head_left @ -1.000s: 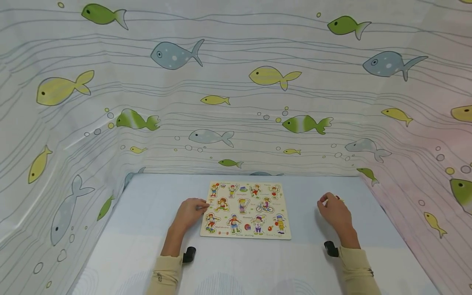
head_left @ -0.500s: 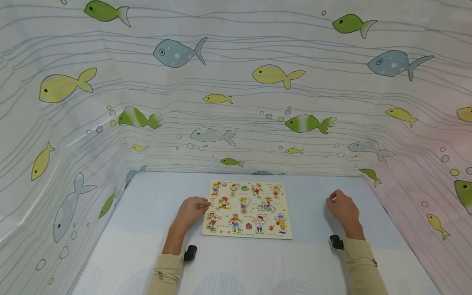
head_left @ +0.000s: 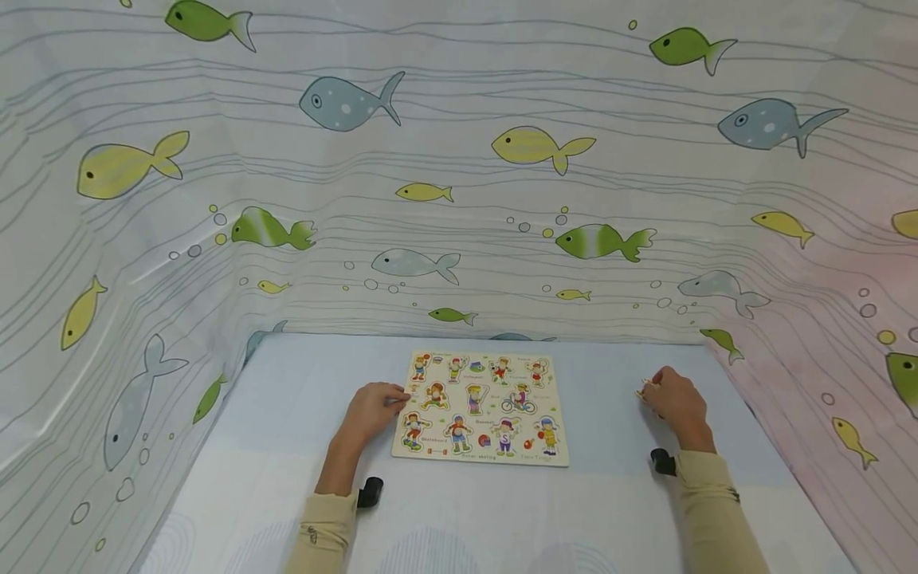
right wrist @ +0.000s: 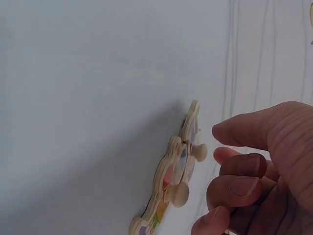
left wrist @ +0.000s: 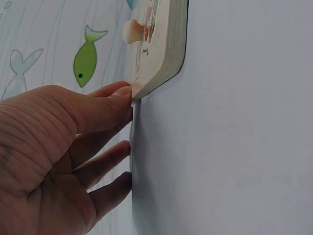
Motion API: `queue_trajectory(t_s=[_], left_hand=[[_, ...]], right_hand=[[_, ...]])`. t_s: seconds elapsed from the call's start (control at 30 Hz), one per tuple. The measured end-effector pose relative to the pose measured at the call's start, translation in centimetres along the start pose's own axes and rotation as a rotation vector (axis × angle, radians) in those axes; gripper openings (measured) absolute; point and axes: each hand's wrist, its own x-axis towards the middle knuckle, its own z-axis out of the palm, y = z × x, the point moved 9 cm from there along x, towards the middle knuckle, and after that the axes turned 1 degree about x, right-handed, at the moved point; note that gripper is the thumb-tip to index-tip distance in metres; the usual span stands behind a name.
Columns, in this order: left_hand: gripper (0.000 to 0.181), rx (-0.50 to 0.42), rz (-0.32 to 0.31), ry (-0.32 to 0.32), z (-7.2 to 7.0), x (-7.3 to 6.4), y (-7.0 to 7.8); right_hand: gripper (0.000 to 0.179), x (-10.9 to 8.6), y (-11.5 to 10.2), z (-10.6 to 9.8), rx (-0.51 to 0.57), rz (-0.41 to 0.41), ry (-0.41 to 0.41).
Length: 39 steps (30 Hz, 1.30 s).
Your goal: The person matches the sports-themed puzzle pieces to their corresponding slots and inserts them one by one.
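Observation:
A wooden peg puzzle board (head_left: 445, 406) printed with sporty children lies mid-table, figure pieces in its rows. My left hand (head_left: 374, 414) pinches its left edge with thumb and forefinger. Close up in the left wrist view, thumb and forefinger meet at the board's corner (left wrist: 159, 68), while the other fingers (left wrist: 110, 193) reach down to the table. At right, my right hand (head_left: 674, 402) is beside loose puzzle pieces (head_left: 648, 391). In the right wrist view, painted pieces (right wrist: 168, 171) with round wooden knobs (right wrist: 177, 194) stand out from the table; thumb and loosely bent fingers (right wrist: 239, 191) are apart from them.
A pale cloth covers the table (head_left: 488, 518). Behind and at both sides rises a fish-printed curtain (head_left: 459, 231). Each wrist carries a black camera, such as the left one (head_left: 370, 493).
My right hand has moved rightward and its fingers have loosened; puzzle pieces now show beside its fingertips. My left hand stays on the board's edge. The head view has shifted slightly.

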Motion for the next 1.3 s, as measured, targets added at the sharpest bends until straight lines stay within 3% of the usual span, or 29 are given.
queue_trajectory(t_s=[0.43,1.3], left_hand=[[0.016,-0.002,-0.011,0.01,0.0,0.0,-0.1],[0.016,0.004,-0.016,-0.003,0.0,0.0,0.0]], right_hand=[[0.025,0.6,1.3,0.5,-0.023,0.012,-0.036],[0.025,0.3,0.0,0.3,-0.079,-0.039,-0.019]])
